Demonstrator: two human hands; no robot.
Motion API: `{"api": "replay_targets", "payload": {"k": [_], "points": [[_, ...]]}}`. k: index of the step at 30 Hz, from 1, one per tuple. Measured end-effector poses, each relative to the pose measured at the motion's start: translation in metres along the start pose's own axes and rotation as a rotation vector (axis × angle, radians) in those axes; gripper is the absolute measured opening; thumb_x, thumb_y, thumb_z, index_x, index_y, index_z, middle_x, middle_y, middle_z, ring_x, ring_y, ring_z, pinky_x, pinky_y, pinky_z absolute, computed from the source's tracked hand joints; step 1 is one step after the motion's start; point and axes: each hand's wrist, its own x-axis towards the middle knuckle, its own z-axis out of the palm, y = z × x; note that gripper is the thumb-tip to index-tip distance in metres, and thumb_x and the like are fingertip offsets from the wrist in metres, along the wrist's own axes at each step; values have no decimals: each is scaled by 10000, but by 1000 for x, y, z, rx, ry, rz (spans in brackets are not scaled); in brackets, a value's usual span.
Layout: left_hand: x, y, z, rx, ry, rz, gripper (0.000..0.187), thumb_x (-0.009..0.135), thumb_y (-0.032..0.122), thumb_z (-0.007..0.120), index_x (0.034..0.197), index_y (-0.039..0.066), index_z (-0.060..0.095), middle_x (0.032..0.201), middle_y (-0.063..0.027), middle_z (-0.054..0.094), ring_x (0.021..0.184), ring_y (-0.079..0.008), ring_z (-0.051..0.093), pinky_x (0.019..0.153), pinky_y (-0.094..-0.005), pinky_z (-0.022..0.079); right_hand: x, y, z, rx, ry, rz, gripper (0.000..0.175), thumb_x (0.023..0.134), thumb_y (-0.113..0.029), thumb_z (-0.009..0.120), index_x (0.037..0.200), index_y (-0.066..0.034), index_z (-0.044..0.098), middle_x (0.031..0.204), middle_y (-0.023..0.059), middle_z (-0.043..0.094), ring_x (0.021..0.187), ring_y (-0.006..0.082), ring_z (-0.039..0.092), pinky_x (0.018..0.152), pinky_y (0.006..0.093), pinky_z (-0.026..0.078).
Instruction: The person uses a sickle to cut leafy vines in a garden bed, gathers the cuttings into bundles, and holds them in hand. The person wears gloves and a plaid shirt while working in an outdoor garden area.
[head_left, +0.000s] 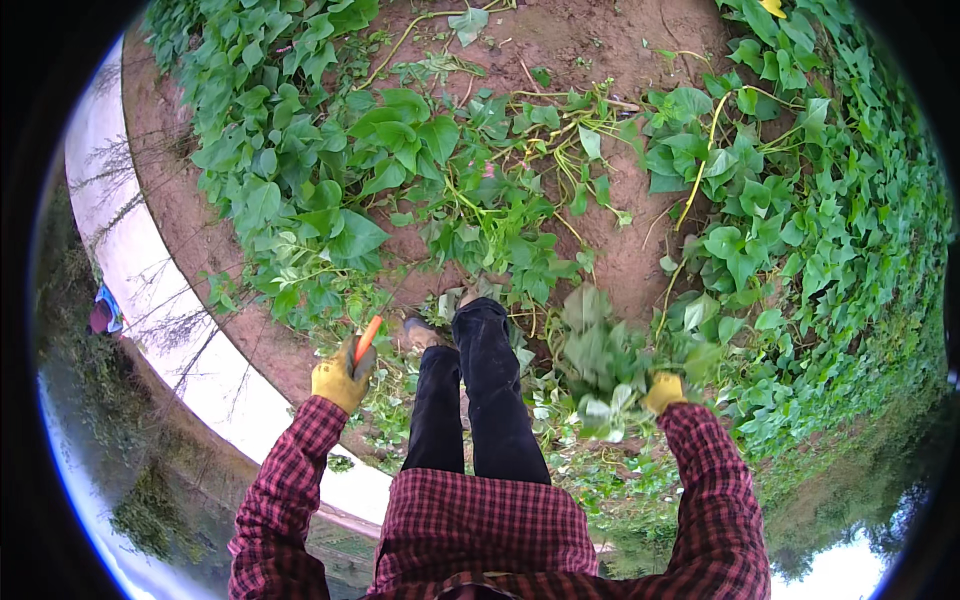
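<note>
My left hand (341, 375), in a yellow work glove with a grey palm, is closed around a tool's orange handle (367, 339). What the handle ends in is hard to make out against the leaves. Off to the right, my right hand (664, 391), also in a yellow glove, grips a bunch of leafy green vines (596, 345). The bunch is blurred and hangs beside my right leg, over the ground plants. In front of my feet lies a tangle of heart-leaved vines (487, 217), apparently sweet potato, with some bare stems showing.
Dense vine rows stand on the left (262, 150) and right (840, 225). Between them runs reddish-brown soil (630, 247). A pale paved strip (172, 300) curves along the left, with a blue and dark red item (105, 311) beyond it. My shoe (424, 334) is among cut foliage.
</note>
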Motion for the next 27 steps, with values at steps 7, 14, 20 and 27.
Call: {"api": "replay_targets", "payload": {"k": [7, 14, 20, 27], "points": [[105, 73, 25, -15, 217, 161, 609, 815, 411, 607, 1273, 47, 439, 1019, -207, 627, 949, -336, 609, 849, -414, 470, -127, 5, 167, -592, -59, -74, 309, 881, -277, 478, 1106, -142, 641, 1155, 57, 624, 1079, 197, 577, 854, 371, 434], [111, 2, 36, 154, -160, -180, 502, 856, 458, 511, 1224, 119, 476, 1051, -159, 637, 987, -299, 616, 861, -401, 482, -239, 3, 277, -583, 41, 5, 312, 865, -278, 493, 1100, -138, 644, 1128, 62, 632, 1064, 209, 581, 836, 379, 441], [115, -75, 16, 232, 87, -224, 437, 900, 457, 449, 1154, 108, 518, 990, -139, 655, 931, -296, 630, 806, -416, 498, -206, -39, 264, -556, 152, 49, 316, 851, -280, 507, 1095, -135, 647, 1105, 66, 640, 1051, 219, 585, 821, 387, 448], [107, -73, 13, 243, 79, -136, 436, 897, 463, 471, 1111, 86, 520, 959, -132, 653, 930, -302, 622, 809, -412, 495, -29, -100, 39, -532, 286, 86, 321, 835, -281, 523, 1089, -131, 650, 1078, 70, 648, 1036, 231, 589, 803, 396, 456]]}}
